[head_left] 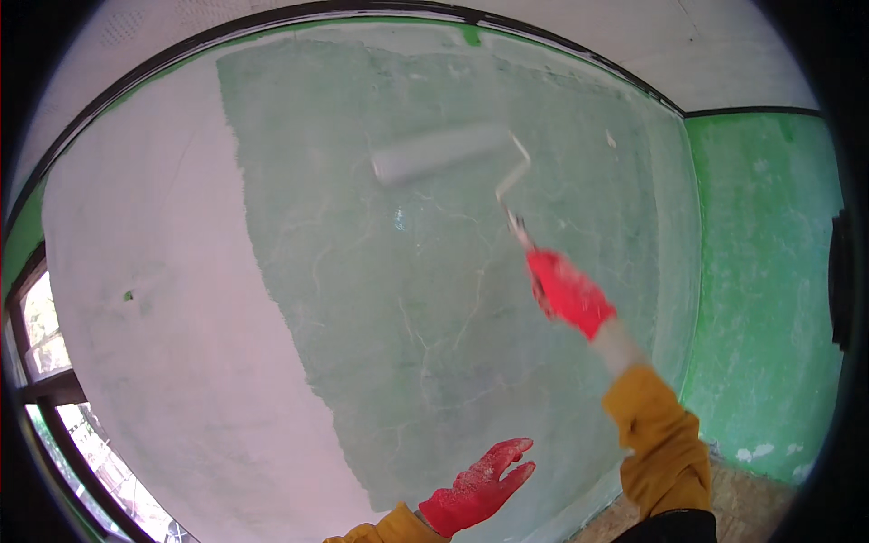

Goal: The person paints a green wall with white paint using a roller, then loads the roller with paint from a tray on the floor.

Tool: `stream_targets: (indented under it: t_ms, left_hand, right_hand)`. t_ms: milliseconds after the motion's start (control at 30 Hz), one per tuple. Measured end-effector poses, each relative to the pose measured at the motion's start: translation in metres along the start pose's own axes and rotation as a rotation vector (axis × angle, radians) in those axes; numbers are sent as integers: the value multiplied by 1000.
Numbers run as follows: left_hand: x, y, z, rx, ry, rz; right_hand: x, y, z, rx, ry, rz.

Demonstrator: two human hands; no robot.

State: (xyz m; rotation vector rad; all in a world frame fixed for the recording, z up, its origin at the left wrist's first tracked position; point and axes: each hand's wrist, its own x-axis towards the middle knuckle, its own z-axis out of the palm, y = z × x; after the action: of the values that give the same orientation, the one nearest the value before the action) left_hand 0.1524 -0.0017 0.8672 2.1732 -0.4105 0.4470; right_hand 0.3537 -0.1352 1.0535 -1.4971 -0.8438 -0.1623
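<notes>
My right hand (568,291), in a red glove, is closed round the handle of a paint roller (444,154). The white roller sleeve is blurred by motion and lies slightly tilted over the green wall (362,299); whether it touches the surface I cannot tell. Its bent wire frame runs from the sleeve's right end down to the handle. Low in the middle, my left hand (478,487), also red-gloved and specked with white, holds nothing, with thumb and fingers apart. A small wet, shiny spot shows on the wall below the roller.
White paint (163,299) covers the wall's left part, with a ragged edge against the pale green. A brighter green side wall (769,290) meets it at the right corner. A dark-framed window (54,389) stands at lower left. Dark trim (362,9) runs below the ceiling.
</notes>
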Motion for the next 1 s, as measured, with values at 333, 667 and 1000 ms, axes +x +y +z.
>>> stream_targets:
  t_ms: [333, 667, 1000]
  left_hand:
    - [26, 5, -35, -20, 291, 216]
    - [-12, -36, 12, -228, 171, -281]
    - [-63, -175, 149, -81, -24, -681]
  right_hand:
    - [149, -179, 26, 177, -204, -270]
    - [-85, 169, 70, -310, 160, -92]
    - [-358, 359, 86, -128, -28, 532]
